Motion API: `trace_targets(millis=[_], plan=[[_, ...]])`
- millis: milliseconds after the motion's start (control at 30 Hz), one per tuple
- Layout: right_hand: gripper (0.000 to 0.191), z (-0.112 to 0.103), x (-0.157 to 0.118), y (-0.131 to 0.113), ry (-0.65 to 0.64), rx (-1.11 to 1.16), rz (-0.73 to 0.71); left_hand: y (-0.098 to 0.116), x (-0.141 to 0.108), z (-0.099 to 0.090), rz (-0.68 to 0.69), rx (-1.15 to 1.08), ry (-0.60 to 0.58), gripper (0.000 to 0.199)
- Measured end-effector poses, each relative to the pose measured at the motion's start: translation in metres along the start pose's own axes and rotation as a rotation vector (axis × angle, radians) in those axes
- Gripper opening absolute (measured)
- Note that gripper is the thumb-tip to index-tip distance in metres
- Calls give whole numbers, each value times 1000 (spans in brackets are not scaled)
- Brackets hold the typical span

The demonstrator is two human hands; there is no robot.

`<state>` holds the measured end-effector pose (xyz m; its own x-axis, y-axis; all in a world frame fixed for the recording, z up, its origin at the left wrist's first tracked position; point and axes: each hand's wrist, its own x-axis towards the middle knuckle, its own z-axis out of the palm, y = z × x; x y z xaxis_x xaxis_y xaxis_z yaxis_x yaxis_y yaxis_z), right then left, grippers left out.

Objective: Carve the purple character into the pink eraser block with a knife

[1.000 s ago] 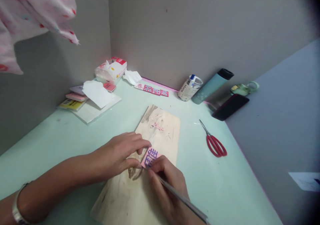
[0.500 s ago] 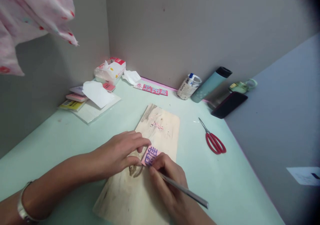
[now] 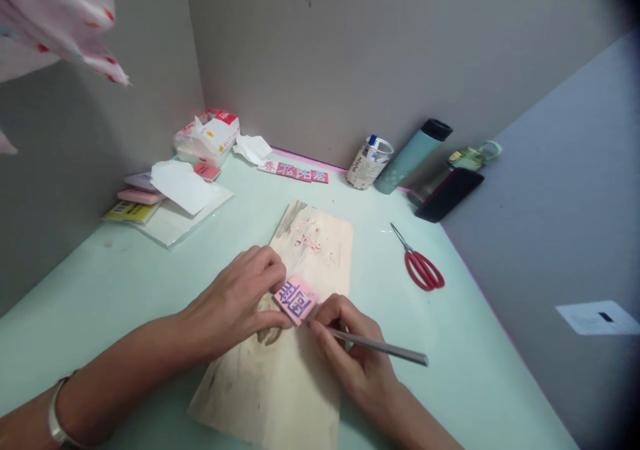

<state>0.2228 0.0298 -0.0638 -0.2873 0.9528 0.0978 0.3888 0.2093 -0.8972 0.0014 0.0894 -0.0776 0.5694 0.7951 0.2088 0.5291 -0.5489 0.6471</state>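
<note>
Single head-worn camera is looking forward and down from above near side of smooth, pale green tabletop [image 3: 450, 343]. Bare left hand [image 3: 237, 297] and bare right hand [image 3: 353, 370] are occupying near lower middle, forearms entering from lower left and bottom edge. Pale, flat rectangular wooden board [image 3: 265, 397] is extending away from lens. Plain grey back wall [image 3: 325, 70] is bounding far side of view; dark shading is bordering right edge.

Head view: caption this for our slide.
Left hand holds a pink block over a wooden board; right hand grips a slim tool.
</note>
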Motion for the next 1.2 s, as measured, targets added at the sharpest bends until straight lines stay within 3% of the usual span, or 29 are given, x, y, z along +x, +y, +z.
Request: trace_targets(millis=[200,467,867,1200], plan=[[20,2,-1,3,20,28,21,-6,1,-3,84,-65,-49,40],[20,2,-4,1,-1,17,65,-1,0,-3,-7,-15,-63,41],[20,3,-8,0,-22,52,99,3,3,-5,-34,10,-71,33],[20,4,-7,-4,-5,31,81,6,2,-2,-29,116,-36,40]])
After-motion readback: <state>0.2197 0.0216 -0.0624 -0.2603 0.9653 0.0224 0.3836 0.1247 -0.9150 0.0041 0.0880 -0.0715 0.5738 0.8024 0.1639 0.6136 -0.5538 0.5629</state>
